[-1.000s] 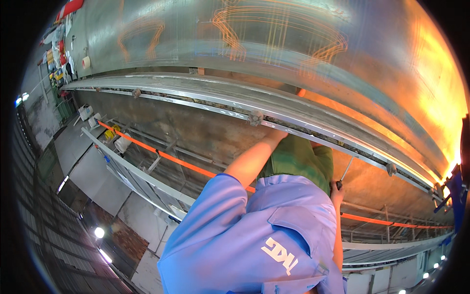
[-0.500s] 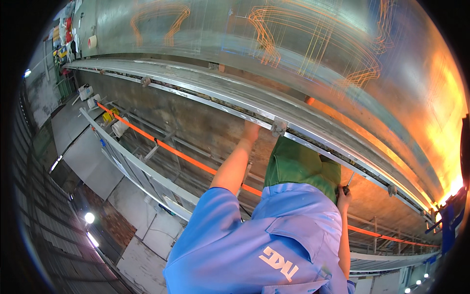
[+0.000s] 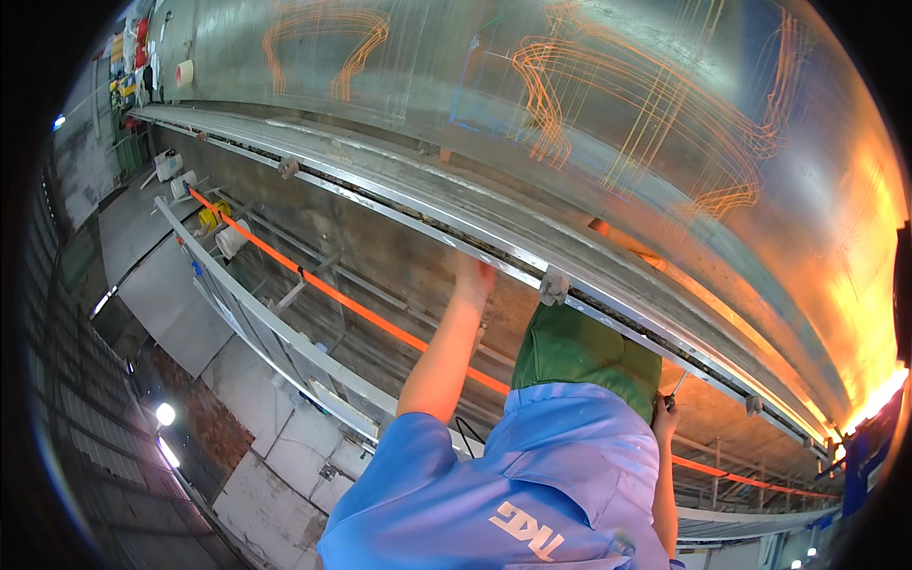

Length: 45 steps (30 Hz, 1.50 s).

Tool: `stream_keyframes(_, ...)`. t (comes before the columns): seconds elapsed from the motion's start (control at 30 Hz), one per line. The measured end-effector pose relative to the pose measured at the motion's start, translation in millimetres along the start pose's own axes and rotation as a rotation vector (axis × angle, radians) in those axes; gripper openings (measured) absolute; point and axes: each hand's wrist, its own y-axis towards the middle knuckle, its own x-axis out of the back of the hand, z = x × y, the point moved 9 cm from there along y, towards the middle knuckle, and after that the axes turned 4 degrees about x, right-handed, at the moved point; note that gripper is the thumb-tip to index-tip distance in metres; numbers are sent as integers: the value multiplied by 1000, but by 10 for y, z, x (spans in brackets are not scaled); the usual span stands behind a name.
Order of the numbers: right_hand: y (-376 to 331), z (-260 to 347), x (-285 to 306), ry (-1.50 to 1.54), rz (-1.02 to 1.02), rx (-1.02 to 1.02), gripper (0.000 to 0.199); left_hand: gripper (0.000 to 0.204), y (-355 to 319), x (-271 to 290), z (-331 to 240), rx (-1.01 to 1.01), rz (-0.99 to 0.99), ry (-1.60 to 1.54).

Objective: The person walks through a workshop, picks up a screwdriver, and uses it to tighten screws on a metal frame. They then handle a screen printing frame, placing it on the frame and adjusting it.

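Observation:
My left hand point(image 3: 474, 276) reaches up to the lower edge of a long metal rail point(image 3: 418, 223), left of a small grey block point(image 3: 554, 285) fixed on it. Its fingertips are hidden at the rail, so I cannot make out whether they grip it. Close to my hip, my right hand point(image 3: 667, 420) is closed round the dark handle of a screwdriver-like tool point(image 3: 677, 384). The tool's thin metal shaft points up toward the rail. Above the rail spreads a large metal sheet point(image 3: 427, 57) with curved orange lines drawn on it.
An orange bar point(image 3: 351, 302) runs along a metal frame behind my arms. White containers point(image 3: 231, 242) and a yellow object point(image 3: 213, 215) stand at the left. More small blocks point(image 3: 288, 167) sit along the rail. Bright orange light glares at the far right.
The whole view has shifted, so the rail and my body appear lower. My left hand has slid left along the rail, farther from the grey block. My right hand still holds the tool.

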Motion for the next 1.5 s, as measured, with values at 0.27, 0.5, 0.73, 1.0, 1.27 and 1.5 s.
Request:
stream_keyframes(0.27, 120, 79, -130, 3, -10, 91, 29, 55, -501, -1019, -547, -9, 23, -299)
stream_keyframes(0.5, 271, -3, -54, -80, 26, 158, 30, 53, -500, -933, -542, -42, 19, -367)
stream_keyframes(0.73, 238, -97, -128, -118, -11, 151, 26, 53, -533, -1013, -587, -49, -25, -373)
stream_keyframes(1.0, 242, -194, -307, -45, -14, 188, 21, 51, -449, -1042, -582, -49, 41, -462)
stream_keyframes(1.27, 28, -143, -627, -40, -14, 172, 20, 52, -545, -1216, -645, -66, 189, -503)
stream_keyframes(1.5, 133, -688, -1023, 138, 76, 301, 18, 50, -737, -1324, -783, -150, 254, -532)
